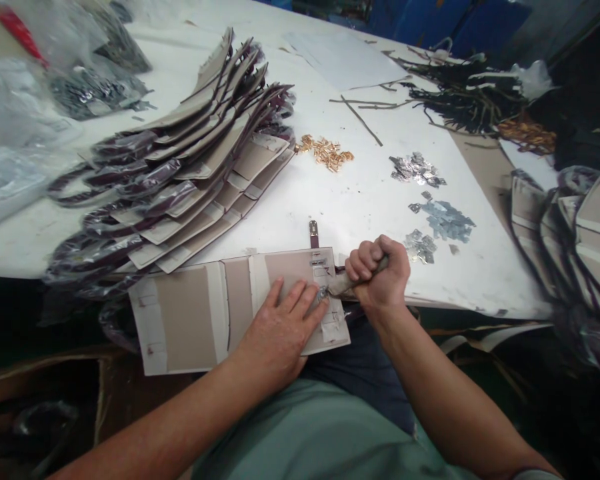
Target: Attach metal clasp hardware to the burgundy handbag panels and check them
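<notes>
A beige bag panel [180, 333] with dark edges lies along the table's front edge, its inner side up. My left hand [280, 330] rests flat on the panel, fingers spread, pressing near its right end. Wrapped in my right hand [383, 270] is a grey metal hand tool [344, 283]; most of it is hidden, so its exact kind is unclear. The tool's tip meets a small metal plate [323, 292] beside my left fingertips. From the panel's far edge sticks a dark strap with a metal clasp [313, 230].
Plastic-wrapped bag pieces [195, 167] are stacked at left, and more bag pieces [597, 227] stand at right. Small gold fittings [327, 153], silver plates [417, 169] and grey plates [447, 220] lie in piles. Dark cords [460, 93] are heaped at the back right.
</notes>
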Available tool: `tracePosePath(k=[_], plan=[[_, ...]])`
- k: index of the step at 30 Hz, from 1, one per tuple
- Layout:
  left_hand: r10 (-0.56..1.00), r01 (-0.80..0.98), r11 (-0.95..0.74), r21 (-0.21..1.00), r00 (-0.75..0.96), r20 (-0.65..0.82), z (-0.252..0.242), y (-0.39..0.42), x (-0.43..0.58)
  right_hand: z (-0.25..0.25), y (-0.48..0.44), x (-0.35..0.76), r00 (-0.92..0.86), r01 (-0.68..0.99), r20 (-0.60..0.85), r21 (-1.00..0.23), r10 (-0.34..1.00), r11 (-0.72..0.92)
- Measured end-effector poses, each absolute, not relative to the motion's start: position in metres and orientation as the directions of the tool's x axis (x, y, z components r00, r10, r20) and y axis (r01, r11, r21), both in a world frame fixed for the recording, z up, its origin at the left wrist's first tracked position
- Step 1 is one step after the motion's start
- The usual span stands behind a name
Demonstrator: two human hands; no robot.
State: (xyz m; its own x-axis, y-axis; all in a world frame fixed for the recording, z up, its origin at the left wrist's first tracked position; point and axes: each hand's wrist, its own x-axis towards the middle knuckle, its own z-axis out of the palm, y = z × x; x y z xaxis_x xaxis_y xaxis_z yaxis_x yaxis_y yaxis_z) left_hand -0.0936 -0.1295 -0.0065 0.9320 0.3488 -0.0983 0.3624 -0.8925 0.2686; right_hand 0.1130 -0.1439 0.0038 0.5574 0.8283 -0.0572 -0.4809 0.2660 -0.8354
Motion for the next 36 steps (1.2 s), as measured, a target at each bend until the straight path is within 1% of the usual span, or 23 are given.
tracePosePath(k=[3,6,10,12,14,16,17,18,19,20,22,24,26,28,30,33,36], plan=[[0.346,0.356,-0.895,0.268,0.934,-0.086,-0.008,-0.13,-0.095,-0.002,-0.143,0.115,0.628,-0.495,-0.111,-0.82,0.77,0.286],[0.343,0.351,-0.898,0.266,0.936,-0.076,-0.01,-0.13,-0.096,-0.006,-0.143,0.114,0.638,-0.504,-0.108,-0.807,0.762,0.308],[0.343,0.35,-0.897,0.271,0.936,-0.072,-0.009,-0.129,-0.096,-0.004,-0.144,0.106,0.625,-0.464,-0.028,-0.817,0.78,0.343],[0.343,0.35,-0.897,0.271,0.936,-0.074,-0.008,-0.13,-0.096,-0.001,-0.147,0.098,0.599,-0.406,0.048,-0.842,0.799,0.354],[0.347,0.354,-0.896,0.269,0.935,-0.073,-0.007,-0.131,-0.096,0.004,-0.149,0.087,0.527,-0.265,0.149,-0.906,0.837,0.329],[0.356,0.359,-0.892,0.275,0.933,-0.062,-0.005,-0.132,-0.096,0.011,-0.15,0.075,0.397,-0.021,0.25,-0.96,0.883,0.281],[0.36,0.36,-0.89,0.281,0.931,-0.054,-0.005,-0.133,-0.097,0.015,-0.149,0.07,0.321,0.105,0.284,-0.959,0.904,0.264],[0.368,0.365,-0.886,0.287,0.929,-0.045,-0.005,-0.134,-0.098,0.018,-0.147,0.067,0.25,0.201,0.299,-0.946,0.921,0.253],[0.379,0.372,-0.881,0.293,0.925,-0.035,-0.005,-0.136,-0.099,0.022,-0.144,0.064,0.195,0.26,0.297,-0.935,0.935,0.242],[0.393,0.382,-0.876,0.295,0.919,-0.025,-0.006,-0.137,-0.1,0.025,-0.141,0.063,0.164,0.28,0.279,-0.933,0.946,0.226],[0.423,0.407,-0.866,0.29,0.906,-0.011,-0.008,-0.139,-0.102,0.03,-0.133,0.065,0.152,0.231,0.192,-0.961,0.97,0.154],[0.437,0.421,-0.863,0.279,0.9,-0.008,-0.009,-0.142,-0.103,0.034,-0.127,0.07,0.16,0.137,0.12,-0.986,0.98,0.098],[0.432,0.418,-0.867,0.271,0.902,-0.009,-0.009,-0.143,-0.103,0.037,-0.124,0.072,0.153,0.057,0.117,-0.992,0.981,0.109],[0.429,0.415,-0.867,0.275,0.903,-0.007,-0.008,-0.142,-0.103,0.04,-0.124,0.071,0.118,0.033,0.139,-0.99,0.983,0.136],[0.434,0.416,-0.86,0.295,0.901,-0.004,-0.006,-0.141,-0.102,0.043,-0.126,0.067,0.061,0.071,0.126,-0.99,0.99,0.122],[0.442,0.418,-0.846,0.332,0.897,-0.003,-0.001,-0.14,-0.102,0.044,-0.127,0.061,-0.02,0.171,0.089,-0.981,0.996,0.091],[0.442,0.415,-0.84,0.35,0.897,-0.003,0.0,-0.139,-0.103,0.041,-0.129,0.062,-0.059,0.23,0.094,-0.968,0.994,0.105]])
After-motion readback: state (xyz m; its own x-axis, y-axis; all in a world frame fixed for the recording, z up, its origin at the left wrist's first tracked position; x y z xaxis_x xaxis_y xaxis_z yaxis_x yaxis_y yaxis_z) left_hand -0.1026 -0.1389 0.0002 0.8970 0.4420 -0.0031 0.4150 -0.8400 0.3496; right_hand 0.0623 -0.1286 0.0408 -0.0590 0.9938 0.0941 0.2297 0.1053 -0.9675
